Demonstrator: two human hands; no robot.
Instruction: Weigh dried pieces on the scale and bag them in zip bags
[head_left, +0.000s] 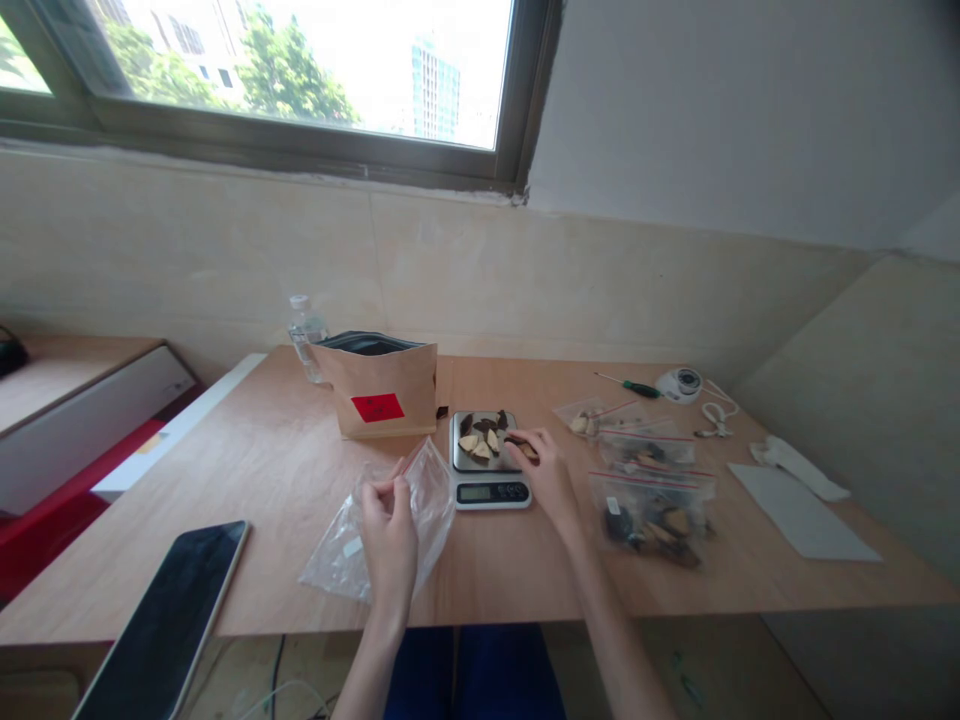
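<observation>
My left hand [388, 510] is closed on the edge of a clear plastic zip bag [427, 500], which hangs and spreads over the table below it. In front of me stands a small kitchen scale [454, 490] with a dark display. Several dried pieces [480, 444], pale inside with dark brown rinds, lie on its metal plate. At the plate's right edge, my right hand [547, 470] pinches a dark-rinded dried piece [527, 450]. Fingers partly cover this piece, and whether it touches the plate is unclear.
Behind the scale stand an open kraft pouch [386, 385] and a clear bottle [304, 335]. To the right lie several filled zip bags [656, 520], a screwdriver [637, 388], a white camera [679, 385] and a white sheet [802, 510]. A tablet [169, 620] overhangs the front-left edge.
</observation>
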